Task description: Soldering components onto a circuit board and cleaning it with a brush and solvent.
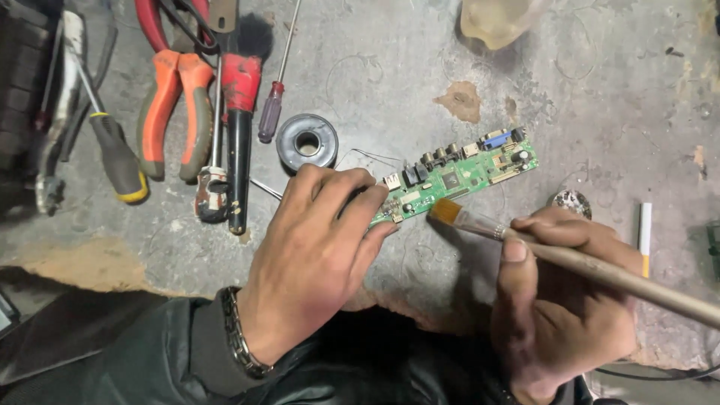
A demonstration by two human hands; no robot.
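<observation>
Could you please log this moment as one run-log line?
left hand: steadies circuit board | right hand: holds brush, bristles at board edge

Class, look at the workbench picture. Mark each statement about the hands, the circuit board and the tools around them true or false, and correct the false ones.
1. The left hand holds one end of the green circuit board. True.
2. The right hand holds a screwdriver. False: it holds a flat brush whose bristles meet the board's edge.
3. A solder spool lies behind the left hand. True.
4. The orange-handled pliers lie on top of the board. False: they lie far left, among other tools.
5. A bracelet is worn on the right wrist. False: it is on the left.
</observation>
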